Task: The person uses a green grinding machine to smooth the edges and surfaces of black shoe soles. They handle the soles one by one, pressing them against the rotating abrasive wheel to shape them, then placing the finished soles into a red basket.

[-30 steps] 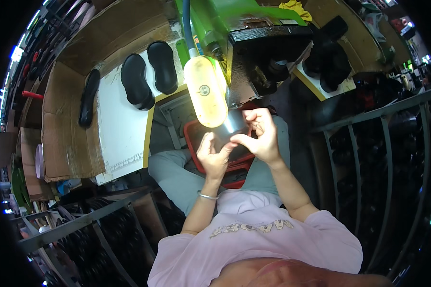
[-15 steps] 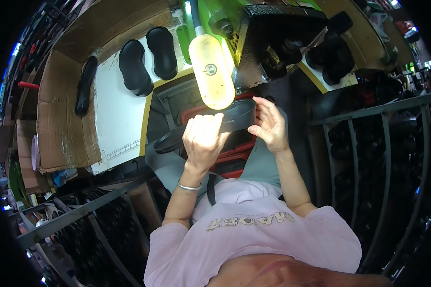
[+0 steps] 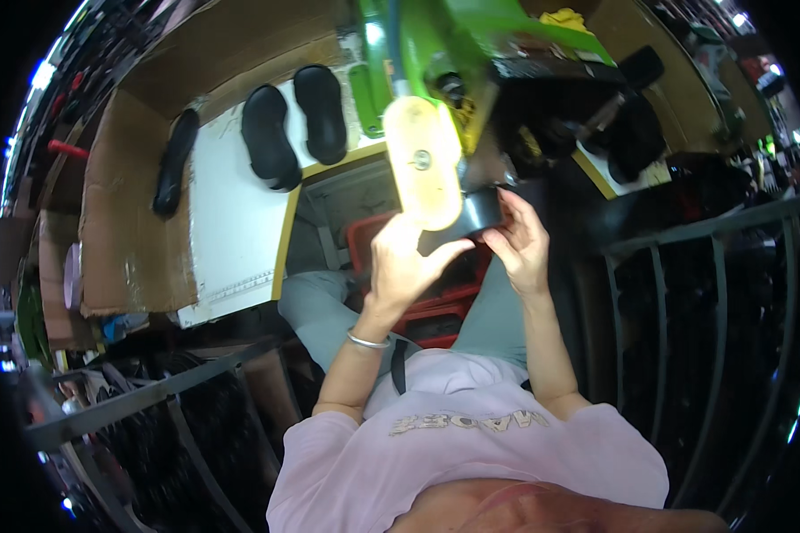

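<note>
Black shoe upper gripped between both hands below yellow last.

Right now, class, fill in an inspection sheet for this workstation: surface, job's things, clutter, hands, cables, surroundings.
Surface: white board with a yellow edge, laid on cardboard.
Job's things: dark shoe part held up beside a pale oval pad on the green machine.
Clutter: three black soles on the board; red crate between the knees.
Hands: left hand and right hand both grip the dark part.
Cables: nothing seen.
Surroundings: metal racks on both sides, more dark shoe pieces at upper right.
</note>
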Demonstrator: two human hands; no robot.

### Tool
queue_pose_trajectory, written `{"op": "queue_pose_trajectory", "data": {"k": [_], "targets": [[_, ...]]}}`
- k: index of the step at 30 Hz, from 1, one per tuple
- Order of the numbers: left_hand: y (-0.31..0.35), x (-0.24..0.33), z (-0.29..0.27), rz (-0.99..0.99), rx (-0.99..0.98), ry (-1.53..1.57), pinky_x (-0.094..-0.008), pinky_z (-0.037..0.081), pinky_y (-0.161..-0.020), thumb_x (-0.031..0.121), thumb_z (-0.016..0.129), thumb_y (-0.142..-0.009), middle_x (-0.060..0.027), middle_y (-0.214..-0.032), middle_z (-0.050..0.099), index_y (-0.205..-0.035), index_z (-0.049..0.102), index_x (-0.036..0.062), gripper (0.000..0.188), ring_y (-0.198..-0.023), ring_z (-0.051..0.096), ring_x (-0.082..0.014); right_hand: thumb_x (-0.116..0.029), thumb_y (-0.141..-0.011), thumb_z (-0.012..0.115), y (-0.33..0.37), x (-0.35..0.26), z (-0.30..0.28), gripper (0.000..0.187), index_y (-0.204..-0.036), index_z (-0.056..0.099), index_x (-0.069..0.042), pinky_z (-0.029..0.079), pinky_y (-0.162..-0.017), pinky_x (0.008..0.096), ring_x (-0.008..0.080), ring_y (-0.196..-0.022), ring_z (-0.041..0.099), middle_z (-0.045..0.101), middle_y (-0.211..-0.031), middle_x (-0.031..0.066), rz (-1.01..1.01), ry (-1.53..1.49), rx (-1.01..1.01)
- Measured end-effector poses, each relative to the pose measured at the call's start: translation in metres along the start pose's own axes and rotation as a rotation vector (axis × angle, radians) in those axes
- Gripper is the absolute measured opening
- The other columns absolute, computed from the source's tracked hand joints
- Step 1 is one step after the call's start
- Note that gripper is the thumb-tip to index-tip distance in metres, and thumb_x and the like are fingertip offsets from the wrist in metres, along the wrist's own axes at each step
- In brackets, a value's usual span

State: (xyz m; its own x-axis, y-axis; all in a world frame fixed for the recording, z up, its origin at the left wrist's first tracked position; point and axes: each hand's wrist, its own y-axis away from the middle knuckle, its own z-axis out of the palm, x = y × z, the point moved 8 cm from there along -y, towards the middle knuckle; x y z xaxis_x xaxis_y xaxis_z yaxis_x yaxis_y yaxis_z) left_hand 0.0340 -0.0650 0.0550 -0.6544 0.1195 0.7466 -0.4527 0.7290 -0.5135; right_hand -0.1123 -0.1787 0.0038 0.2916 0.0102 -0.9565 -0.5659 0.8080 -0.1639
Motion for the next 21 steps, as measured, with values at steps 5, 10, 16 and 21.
{"op": "queue_pose_trajectory", "data": {"k": [5, 10, 16, 21], "targets": [[0.038, -0.026, -0.019, -0.200, -0.017, 0.107, -0.0381, 0.053, -0.071, 0.024, 0.087, -0.068, -0.0158, -0.088, 0.067, -0.096, 0.065, -0.0027, 0.044, -0.078, 0.066, -0.0321, 0.001, -0.076, 0.076, 0.015, 0.004, 0.037, 0.067, -0.136, 0.046, 0.002, 0.051, -0.074, 0.0236, 0.0138, -0.090, 0.061, 0.061, -0.113, 0.0104, 0.053, 0.163, -0.203], [0.037, 0.002, -0.082, 0.079, -0.174, -0.212, -0.0384, 0.049, -0.082, 0.016, 0.084, -0.060, -0.0105, -0.098, 0.065, -0.105, 0.069, 0.0052, 0.049, -0.096, 0.060, -0.0284, 0.011, -0.061, 0.063, 0.029, -0.014, 0.090, 0.043, -0.102, 0.059, -0.002, 0.054, -0.080, 0.0373, 0.0309, -0.093, 0.066, 0.066, -0.102, 0.0156, -0.426, 0.375, -0.373], [0.009, -0.046, -0.228, 0.089, 0.517, -0.579, -0.0441, 0.047, -0.088, 0.006, 0.079, -0.071, -0.0128, -0.117, 0.060, -0.107, 0.066, 0.0041, 0.037, -0.106, 0.056, -0.0319, 0.016, -0.060, 0.061, -0.013, -0.049, 0.167, 0.032, -0.088, 0.060, 0.000, 0.053, -0.076, 0.0433, 0.0354, -0.087, 0.062, 0.063, -0.097, 0.0181, -1.068, 0.702, -0.065], [-0.046, -0.202, -0.333, -0.246, 0.534, -0.967, -0.0505, 0.040, -0.095, 0.019, 0.073, -0.081, -0.0140, -0.119, 0.059, -0.111, 0.062, 0.0038, 0.035, -0.117, 0.051, -0.0315, 0.006, -0.070, 0.059, -0.134, 0.037, 0.215, 0.040, -0.108, 0.061, -0.008, 0.048, -0.090, 0.0452, 0.0381, -0.108, 0.050, 0.054, -0.121, 0.0123, -0.744, 1.075, -0.204]]}}
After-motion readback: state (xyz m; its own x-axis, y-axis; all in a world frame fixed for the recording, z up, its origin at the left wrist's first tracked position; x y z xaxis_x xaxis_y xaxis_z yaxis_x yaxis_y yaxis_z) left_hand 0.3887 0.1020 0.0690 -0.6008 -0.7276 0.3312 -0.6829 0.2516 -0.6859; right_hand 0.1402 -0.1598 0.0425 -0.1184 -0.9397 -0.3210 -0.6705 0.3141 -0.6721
